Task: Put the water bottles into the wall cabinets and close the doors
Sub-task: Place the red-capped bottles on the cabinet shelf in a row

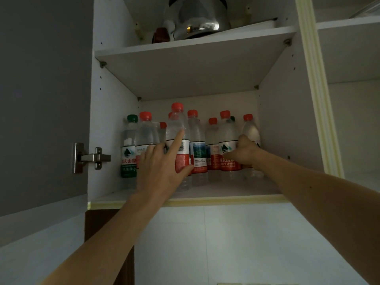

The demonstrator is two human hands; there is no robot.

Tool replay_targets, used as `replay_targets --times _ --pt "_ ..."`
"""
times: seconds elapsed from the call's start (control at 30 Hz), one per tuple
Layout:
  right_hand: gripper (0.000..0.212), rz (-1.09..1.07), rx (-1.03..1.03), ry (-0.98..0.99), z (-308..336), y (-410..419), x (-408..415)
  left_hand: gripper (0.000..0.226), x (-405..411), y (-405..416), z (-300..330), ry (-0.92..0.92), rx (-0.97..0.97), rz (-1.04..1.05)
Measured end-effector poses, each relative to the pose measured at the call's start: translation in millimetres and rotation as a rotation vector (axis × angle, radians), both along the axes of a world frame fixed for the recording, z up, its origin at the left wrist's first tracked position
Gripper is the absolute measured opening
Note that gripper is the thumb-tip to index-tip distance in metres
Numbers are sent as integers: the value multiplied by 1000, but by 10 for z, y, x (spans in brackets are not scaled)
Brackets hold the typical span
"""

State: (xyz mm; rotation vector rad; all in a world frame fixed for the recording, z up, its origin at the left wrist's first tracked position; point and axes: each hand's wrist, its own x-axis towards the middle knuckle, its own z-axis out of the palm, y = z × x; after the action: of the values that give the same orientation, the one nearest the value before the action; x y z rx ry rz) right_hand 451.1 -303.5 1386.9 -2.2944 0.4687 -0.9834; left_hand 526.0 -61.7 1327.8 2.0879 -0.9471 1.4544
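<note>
Several clear water bottles with red caps stand upright on the lower shelf (pixel 236 189) of the open wall cabinet, plus a green-capped one (pixel 129 147) at the far left. My left hand (pixel 162 167) holds the tall front bottle (pixel 178 128), with the thumb round its right side and the index finger stretched up its front. My right hand (pixel 245 152) is curled round the right side of another red-labelled bottle (pixel 227 138) further right. The cabinet's grey door (pixel 41 99) stands open on the left.
A steel kettle (pixel 197 17) and a dark red item (pixel 161 36) sit on the upper shelf. A metal hinge (pixel 90 157) joins the door to the cabinet wall. Another open white compartment (pixel 349 58) lies to the right. White wall tiles (pixel 226 243) run below the cabinet.
</note>
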Motion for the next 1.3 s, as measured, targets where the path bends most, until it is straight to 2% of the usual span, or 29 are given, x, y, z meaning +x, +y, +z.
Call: replay_targets --times 0.17,0.37,0.87,1.07,1.23,1.3 --pt "62 120 9 -18 -6 76 -84 99 -36 -5 -9 25 -37 -70" --pt "61 175 40 -7 -14 191 -95 98 -38 -14 -13 44 -37 -55" --pt "59 138 -1 -9 -9 365 -98 97 -54 3 -27 73 -46 -97" --pt "46 115 -11 -29 -19 411 -46 97 -47 -4 -30 65 -55 -103" --pt "44 123 2 -31 -53 446 -68 97 -36 0 -30 55 -54 -101" --pt "35 97 -11 -16 -79 491 -103 94 -47 10 -32 62 -54 -128"
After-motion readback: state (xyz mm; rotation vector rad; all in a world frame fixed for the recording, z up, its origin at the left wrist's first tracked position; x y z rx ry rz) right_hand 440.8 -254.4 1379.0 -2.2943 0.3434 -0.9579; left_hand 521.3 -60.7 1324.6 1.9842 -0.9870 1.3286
